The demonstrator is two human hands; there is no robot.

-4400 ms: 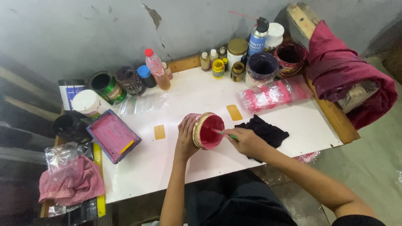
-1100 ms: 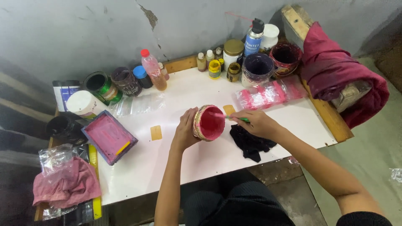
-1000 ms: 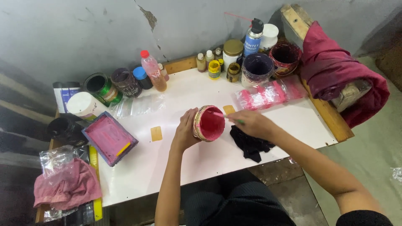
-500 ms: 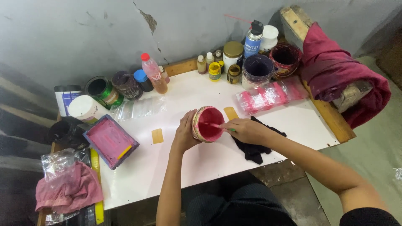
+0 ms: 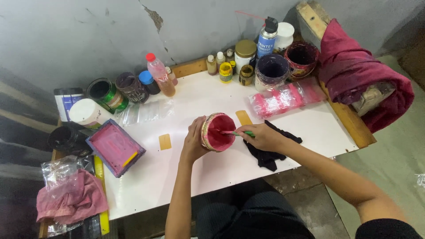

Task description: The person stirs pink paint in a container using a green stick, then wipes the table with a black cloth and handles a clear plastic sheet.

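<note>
**Pink paint stirred at the tabletop's centre**

At the middle of the white tabletop [image 5: 212, 172], the left hand [image 5: 195, 140] is wrapped around the side of a round paint tub [image 5: 217, 132], which is tilted so that its pink inside faces the person. The right hand [image 5: 262, 136] is closed on a thin green stick [image 5: 242, 132], whose far end dips into the pink paint inside the tub.

Just under the right hand, at 4 o'clock from the tub, lies a crumpled black cloth [image 5: 271, 155]. A small tan card [image 5: 244, 117] rests at 2 o'clock, just beside the tub, and a second tan card [image 5: 164, 141] lies at 9 o'clock, beyond the left hand.

Well apart at 9 o'clock sits a rectangular pink-stained tray [image 5: 114, 148] with a yellow scraper inside. At 1 o'clock a clear plastic bag with pink contents [image 5: 283, 98] lies flat. Along the wall edge, from 10 to 1 o'clock, stand jars, small bottles, a clear bottle with a red cap [image 5: 157, 77] and a blue spray can [image 5: 267, 39]. A dark red cloth [image 5: 358, 75] hangs over the wooden frame at 2 o'clock, and a pink rag [image 5: 73, 199] lies at 8 o'clock near the tabletop's corner.
</note>
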